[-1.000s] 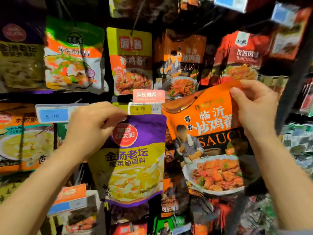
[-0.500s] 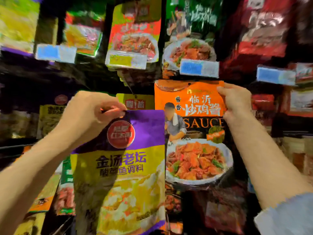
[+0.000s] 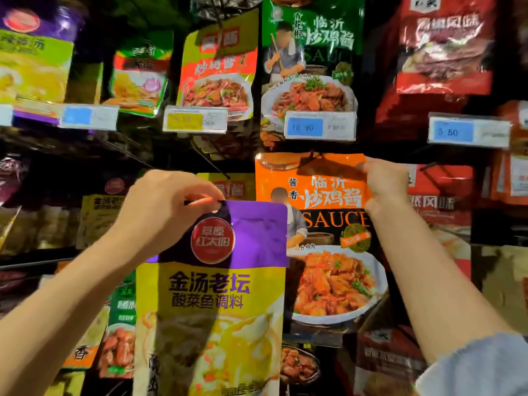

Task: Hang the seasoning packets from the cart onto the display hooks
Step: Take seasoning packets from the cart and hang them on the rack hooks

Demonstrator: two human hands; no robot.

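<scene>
My left hand (image 3: 163,207) pinches the top left corner of a purple and yellow seasoning packet (image 3: 225,295), which hangs down in front of the display. My right hand (image 3: 384,185) grips the top right edge of an orange sauce packet (image 3: 323,201) printed with a plate of chicken. That orange packet's top edge sits at a dark display hook (image 3: 313,158) just under a blue price tag (image 3: 320,127). A bare black hook (image 3: 213,164) juts out above the purple packet, apart from it. The cart is out of view.
Rows of hung packets fill the wall: a green sauce packet (image 3: 311,52), a yellow and red one (image 3: 220,64), red ones (image 3: 445,44) on the right. Price tags (image 3: 194,120) stick out on hook ends between rows. More packets crowd the lower left and right.
The view has tilted up, showing a higher row of packets. Both hands have kept their packets; the orange one now sits with its top edge at a hook under the blue tag.
</scene>
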